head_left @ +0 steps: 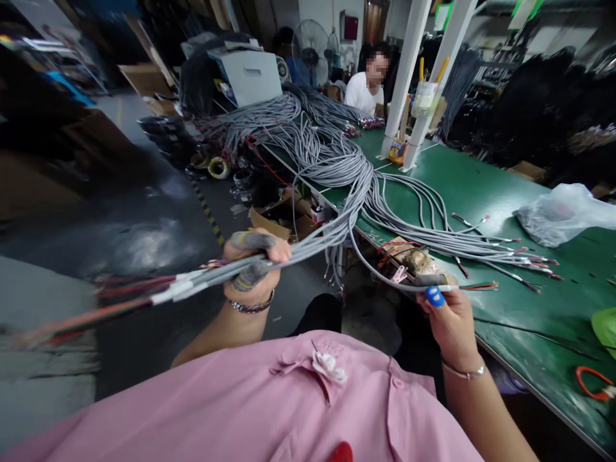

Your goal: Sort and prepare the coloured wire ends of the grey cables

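A grey cable bundle (317, 244) was gripped near its stripped ends by the left hand (262, 282); a single cable (385, 281) was pinched near its tip by the right hand (452, 317). Beside it, a pink clip (399, 274) was seen. Beyond, the green table (462, 186) was partly covered by heaped cables (332, 157) and a plastic bag (563, 215), and interrupted by two white posts (407, 70).

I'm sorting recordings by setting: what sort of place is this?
Probably a cable workshop: gray cables, with colored wires showing at many ends, lie heaped on a green workbench, and a hanging cable bundle shows in the background.
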### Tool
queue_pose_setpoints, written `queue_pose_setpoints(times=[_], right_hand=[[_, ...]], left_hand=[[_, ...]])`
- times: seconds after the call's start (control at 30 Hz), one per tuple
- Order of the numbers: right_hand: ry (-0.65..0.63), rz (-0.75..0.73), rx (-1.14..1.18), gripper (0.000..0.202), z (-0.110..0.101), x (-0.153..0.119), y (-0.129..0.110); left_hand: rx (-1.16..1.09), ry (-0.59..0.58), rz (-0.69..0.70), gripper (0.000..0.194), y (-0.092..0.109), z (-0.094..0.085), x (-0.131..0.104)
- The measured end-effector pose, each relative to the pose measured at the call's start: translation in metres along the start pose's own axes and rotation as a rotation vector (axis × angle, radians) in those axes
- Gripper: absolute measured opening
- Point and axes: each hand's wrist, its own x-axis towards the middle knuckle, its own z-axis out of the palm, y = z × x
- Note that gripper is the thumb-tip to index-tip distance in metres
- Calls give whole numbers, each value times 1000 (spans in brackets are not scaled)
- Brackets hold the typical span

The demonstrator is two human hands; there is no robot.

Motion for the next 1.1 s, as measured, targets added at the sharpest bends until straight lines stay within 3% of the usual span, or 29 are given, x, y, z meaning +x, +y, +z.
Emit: queue_pose_setpoints(times=[0.07,0.1,0.2,0.27,0.33,0.4,0.63,0.77,0.93,1.1], right_hand=[[-126,19,30,19,21,-7,-5],[-200,27,36,19,33,-11,-6],[-462,46,15,22,68,-17,-1],[-547,55,-4,25,82,-21,11],[-453,86,-12,27,86,-24,28],[-314,135,-14,29,81,-29,43],[-136,241,-82,32,59,-51,72],[-151,252,-163,29,57,-56,78],[-264,233,-203,28,59,-50,79],[-234,238,-276,27,63,-43,80]], left_hand=[[-151,-307,-287,39,-5,1,-11],[-199,-401,-460,41,-10,4,-19],[-214,-594,-824,44,-31,20,-46],[-183,-595,-938,39,-46,35,-63],[-199,-518,-958,35,-59,46,-78],[-220,-525,-986,33,-69,52,-87],[-154,-754,-1084,35,-91,54,-99],[-60,-776,-1071,36,-101,52,-108],[58,-757,-1053,37,-104,29,-118],[60,-691,-1041,37,-98,18,-118]])
